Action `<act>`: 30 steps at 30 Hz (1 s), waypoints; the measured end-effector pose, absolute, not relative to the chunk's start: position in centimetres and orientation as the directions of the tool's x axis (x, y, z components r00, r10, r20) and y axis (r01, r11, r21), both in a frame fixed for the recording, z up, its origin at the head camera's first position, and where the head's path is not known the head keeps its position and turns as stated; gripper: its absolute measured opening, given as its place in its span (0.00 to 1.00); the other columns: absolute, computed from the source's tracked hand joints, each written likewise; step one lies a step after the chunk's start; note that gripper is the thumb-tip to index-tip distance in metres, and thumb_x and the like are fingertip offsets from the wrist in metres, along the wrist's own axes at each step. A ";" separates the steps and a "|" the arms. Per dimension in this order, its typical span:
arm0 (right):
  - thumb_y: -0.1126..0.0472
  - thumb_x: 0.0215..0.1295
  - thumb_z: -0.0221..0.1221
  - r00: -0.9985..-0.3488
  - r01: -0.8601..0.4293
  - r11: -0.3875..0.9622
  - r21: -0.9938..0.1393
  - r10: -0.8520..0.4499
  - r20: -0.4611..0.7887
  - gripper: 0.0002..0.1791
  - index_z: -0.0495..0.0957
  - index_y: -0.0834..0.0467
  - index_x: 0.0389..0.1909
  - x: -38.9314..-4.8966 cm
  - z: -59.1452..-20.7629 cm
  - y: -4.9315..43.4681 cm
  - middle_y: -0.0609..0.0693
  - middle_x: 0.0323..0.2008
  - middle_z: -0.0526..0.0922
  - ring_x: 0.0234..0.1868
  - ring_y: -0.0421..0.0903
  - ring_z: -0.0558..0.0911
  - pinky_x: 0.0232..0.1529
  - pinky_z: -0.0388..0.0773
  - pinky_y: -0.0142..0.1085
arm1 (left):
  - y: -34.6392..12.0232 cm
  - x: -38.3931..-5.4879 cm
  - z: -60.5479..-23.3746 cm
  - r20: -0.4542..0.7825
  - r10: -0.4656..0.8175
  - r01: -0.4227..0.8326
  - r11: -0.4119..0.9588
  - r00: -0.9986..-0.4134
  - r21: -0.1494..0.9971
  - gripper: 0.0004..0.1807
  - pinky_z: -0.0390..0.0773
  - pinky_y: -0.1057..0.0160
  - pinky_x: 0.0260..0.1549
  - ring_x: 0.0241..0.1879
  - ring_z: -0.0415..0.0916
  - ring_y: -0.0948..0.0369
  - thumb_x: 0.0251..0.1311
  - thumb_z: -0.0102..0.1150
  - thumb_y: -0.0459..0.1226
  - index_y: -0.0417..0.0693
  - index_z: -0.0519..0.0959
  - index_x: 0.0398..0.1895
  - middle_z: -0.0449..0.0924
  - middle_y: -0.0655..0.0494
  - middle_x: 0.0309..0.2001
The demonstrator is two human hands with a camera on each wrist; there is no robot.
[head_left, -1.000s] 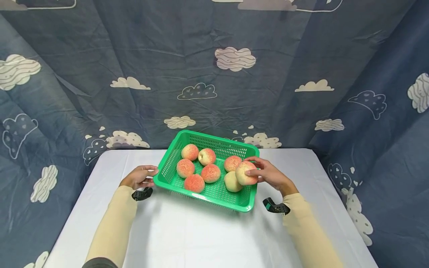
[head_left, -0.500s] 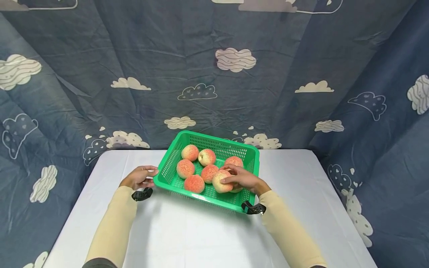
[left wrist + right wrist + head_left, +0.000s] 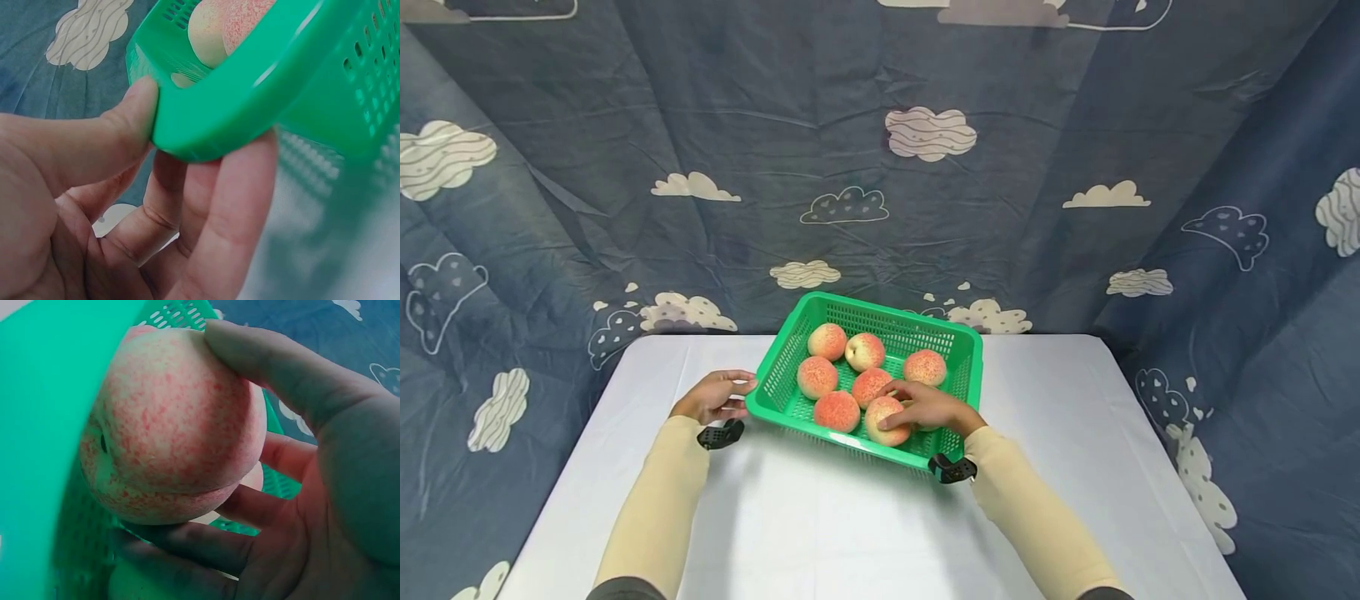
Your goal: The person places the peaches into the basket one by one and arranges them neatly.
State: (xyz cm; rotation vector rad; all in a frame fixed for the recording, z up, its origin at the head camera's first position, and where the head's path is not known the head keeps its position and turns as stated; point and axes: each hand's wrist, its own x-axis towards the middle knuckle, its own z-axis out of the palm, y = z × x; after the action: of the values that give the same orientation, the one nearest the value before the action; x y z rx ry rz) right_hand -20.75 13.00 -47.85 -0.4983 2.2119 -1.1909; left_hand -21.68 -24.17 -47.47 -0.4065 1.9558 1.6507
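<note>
A green plastic basket [image 3: 887, 312] stands askew on the table, with several pinkish-yellow peaches inside. My left hand [image 3: 715, 397] pinches the rim at its left corner. In the left wrist view the thumb [image 3: 139, 109] lies on top of the rim and the fingers come from below. Inside the basket, by the front wall, my right hand [image 3: 934, 408] grips a pale speckled peach [image 3: 181, 419], thumb on one side and fingers round the other. A red peach [image 3: 837, 412] lies just left of it, another peach [image 3: 871, 387] behind. My right hand mostly hides one pale peach.
A white-clothed table [image 3: 820, 533] carries the basket near its back edge. A dark blue curtain [image 3: 850, 133] with cloud prints hangs behind and at both sides. One peach [image 3: 924, 367] sits alone toward the basket's back right; several others cluster on the left.
My right hand has carried the pale peach leftward from the basket's right side and lowered it beside the red peach at the front. My left hand stays on the rim.
</note>
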 end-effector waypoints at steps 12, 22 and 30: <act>0.54 0.54 0.71 -0.758 -0.245 0.639 -0.729 -0.595 -0.267 0.31 0.73 0.54 0.59 -20.5 -47.4 12.1 0.55 0.56 0.75 0.57 0.53 0.75 0.57 0.72 0.48 | -24.1 -21.7 -47.5 -0.576 0.120 -0.550 0.194 -0.809 0.812 0.23 0.83 0.67 0.31 0.25 0.74 0.65 0.69 0.54 0.35 0.35 0.66 0.64 0.76 0.58 0.25; 0.59 0.51 0.69 -0.711 -0.313 0.652 -0.691 -0.643 -0.284 0.36 0.71 0.52 0.64 -20.3 -46.8 12.7 0.52 0.61 0.74 0.59 0.51 0.73 0.58 0.71 0.48 | -23.9 -21.7 -47.3 -0.579 0.118 -0.554 0.188 -0.807 0.811 0.23 0.82 0.68 0.29 0.25 0.74 0.65 0.69 0.53 0.34 0.35 0.65 0.64 0.76 0.59 0.25; 0.59 0.62 0.65 -0.692 -0.285 0.585 -0.759 -0.674 -0.258 0.30 0.69 0.59 0.65 -20.3 -46.1 13.2 0.57 0.63 0.71 0.61 0.62 0.71 0.61 0.69 0.55 | -24.1 -21.8 -47.3 -0.581 0.110 -0.553 0.207 -0.806 0.807 0.24 0.83 0.68 0.30 0.26 0.74 0.65 0.69 0.54 0.35 0.35 0.65 0.65 0.76 0.58 0.26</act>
State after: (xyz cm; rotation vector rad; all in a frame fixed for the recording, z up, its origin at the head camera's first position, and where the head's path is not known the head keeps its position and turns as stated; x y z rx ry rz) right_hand -20.33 13.15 -46.10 -0.7617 2.2825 -0.9621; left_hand -21.80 -24.08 -47.31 -0.4101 1.9605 1.6454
